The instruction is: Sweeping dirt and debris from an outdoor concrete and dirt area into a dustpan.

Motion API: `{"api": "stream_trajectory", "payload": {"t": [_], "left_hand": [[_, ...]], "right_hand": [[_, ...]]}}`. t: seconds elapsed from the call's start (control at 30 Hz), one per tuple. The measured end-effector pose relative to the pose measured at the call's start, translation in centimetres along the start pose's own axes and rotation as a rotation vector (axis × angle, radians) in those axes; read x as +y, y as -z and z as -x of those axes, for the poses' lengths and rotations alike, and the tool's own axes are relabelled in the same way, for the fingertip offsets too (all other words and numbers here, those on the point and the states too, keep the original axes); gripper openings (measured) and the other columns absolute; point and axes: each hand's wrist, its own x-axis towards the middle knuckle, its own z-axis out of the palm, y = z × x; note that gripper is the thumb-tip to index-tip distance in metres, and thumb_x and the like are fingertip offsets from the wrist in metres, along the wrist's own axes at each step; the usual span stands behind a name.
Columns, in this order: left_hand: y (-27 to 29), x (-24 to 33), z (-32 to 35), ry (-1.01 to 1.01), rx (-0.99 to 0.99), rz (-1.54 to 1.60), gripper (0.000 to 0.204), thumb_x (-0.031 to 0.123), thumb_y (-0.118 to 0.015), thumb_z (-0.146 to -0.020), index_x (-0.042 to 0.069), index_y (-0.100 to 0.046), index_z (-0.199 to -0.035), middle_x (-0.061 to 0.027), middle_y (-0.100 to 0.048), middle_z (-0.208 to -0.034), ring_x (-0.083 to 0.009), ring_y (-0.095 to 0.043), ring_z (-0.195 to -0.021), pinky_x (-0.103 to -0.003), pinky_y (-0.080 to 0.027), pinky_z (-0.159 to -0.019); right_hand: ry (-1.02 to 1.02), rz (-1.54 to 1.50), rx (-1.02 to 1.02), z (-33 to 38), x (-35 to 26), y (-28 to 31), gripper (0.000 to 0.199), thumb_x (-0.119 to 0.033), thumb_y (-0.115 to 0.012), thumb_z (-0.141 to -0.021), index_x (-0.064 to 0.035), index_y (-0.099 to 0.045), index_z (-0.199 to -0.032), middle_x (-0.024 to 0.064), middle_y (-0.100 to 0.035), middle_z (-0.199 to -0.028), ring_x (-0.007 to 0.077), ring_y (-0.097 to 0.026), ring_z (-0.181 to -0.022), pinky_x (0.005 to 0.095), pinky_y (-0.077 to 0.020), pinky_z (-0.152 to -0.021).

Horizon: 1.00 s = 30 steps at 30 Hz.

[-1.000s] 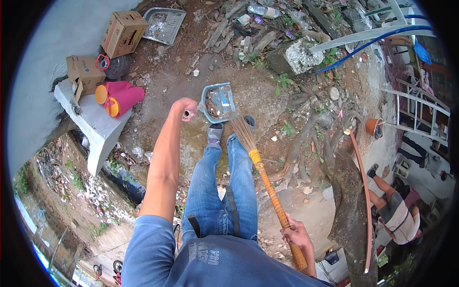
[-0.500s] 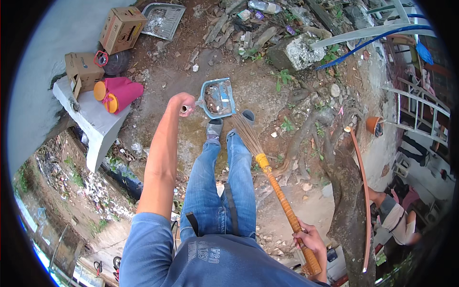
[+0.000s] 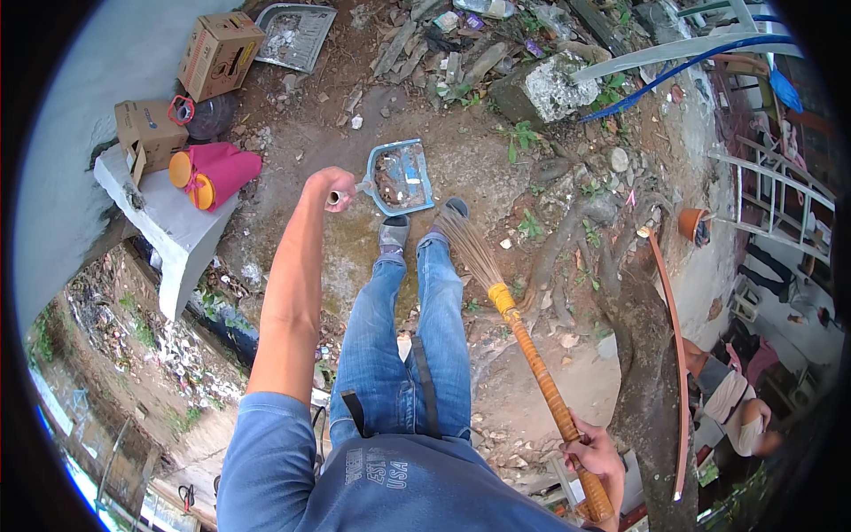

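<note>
Dirt yard seen from above our own legs. Our left hand (image 3: 330, 188) is closed in a firm grip around the handle of a blue dustpan (image 3: 401, 177), which sits on the ground just ahead of our shoes, holding debris. Our right hand (image 3: 596, 458) is wrapped around the orange handle of a broom (image 3: 519, 332), its bristles touching the ground beside our right foot

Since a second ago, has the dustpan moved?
Cannot tell: the dustpan, gripped by the left hand, sits just ahead of the grey shoes as before; camera shifted.
</note>
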Motion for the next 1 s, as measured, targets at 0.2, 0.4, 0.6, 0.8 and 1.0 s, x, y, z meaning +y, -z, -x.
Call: {"api": "stream_trajectory", "payload": {"t": [0.2, 0.4, 0.6, 0.8, 1.0], "left_hand": [[0.2, -0.5, -0.6, 0.018, -0.014, 0.033, 0.013, 0.011, -0.044, -0.081, 0.002, -0.045, -0.072, -0.0003, -0.043, -0.052, -0.0087, -0.04, -0.04, -0.02, -0.034, -0.033], [0.0, -0.5, -0.5, 0.014, 0.008, 0.016, 0.015, 0.011, -0.045, -0.08, 0.002, -0.045, -0.069, -0.0008, -0.044, -0.053, -0.009, -0.042, -0.04, -0.02, -0.034, -0.033], [0.5, -0.7, -0.4, 0.024, -0.035, -0.019, 0.014, 0.011, -0.045, -0.081, 0.002, -0.046, -0.069, -0.0004, -0.043, -0.051, -0.0089, -0.042, -0.04, -0.021, -0.035, -0.033], [-0.9, -0.7, 0.3, 0.029, 0.062, -0.036, 0.009, 0.008, -0.048, -0.08, 0.002, -0.046, -0.074, 0.0002, -0.042, -0.051, -0.0087, -0.041, -0.039, -0.021, -0.034, -0.033], [1.1, 0.7, 1.3, 0.05, 0.011, -0.185, 0.019, 0.006, -0.044, -0.077, 0.006, -0.041, -0.058, -0.0003, -0.04, -0.048, -0.0097, -0.037, -0.038, -0.023, -0.034, -0.035]], "right_hand": [[0.019, 0.078, 0.021, 1.1, -0.7, 0.7, 0.068, 0.009, -0.052, -0.071, -0.0031, -0.026, -0.132, 0.0069, -0.054, -0.06, 0.0124, -0.051, -0.045, 0.0248, -0.0419, -0.042], [0.037, 0.098, 0.022, 1.0, -0.3, 1.0, 0.066, 0.008, -0.053, -0.071, -0.0006, -0.028, -0.131, 0.0063, -0.055, -0.06, 0.0117, -0.051, -0.044, 0.0241, -0.0418, -0.042], [0.047, 0.096, 0.056, 1.6, -1.1, 1.0, 0.065, 0.009, -0.053, -0.071, -0.0001, -0.028, -0.13, 0.0055, -0.055, -0.06, 0.0109, -0.051, -0.044, 0.0238, -0.041, -0.042], [0.101, 0.026, 0.183, 1.7, -2.2, 0.5, 0.066, 0.012, -0.051, -0.069, -0.0011, -0.029, -0.13, 0.0045, -0.053, -0.058, 0.0101, -0.048, -0.042, 0.0238, -0.0389, -0.039], [0.22, 0.242, 0.383, -1.4, -2.2, -1.8, 0.065, 0.0, -0.054, -0.069, 0.0013, -0.03, -0.129, 0.0068, -0.052, -0.055, 0.0123, -0.049, -0.042, 0.0263, -0.042, -0.041]]}}
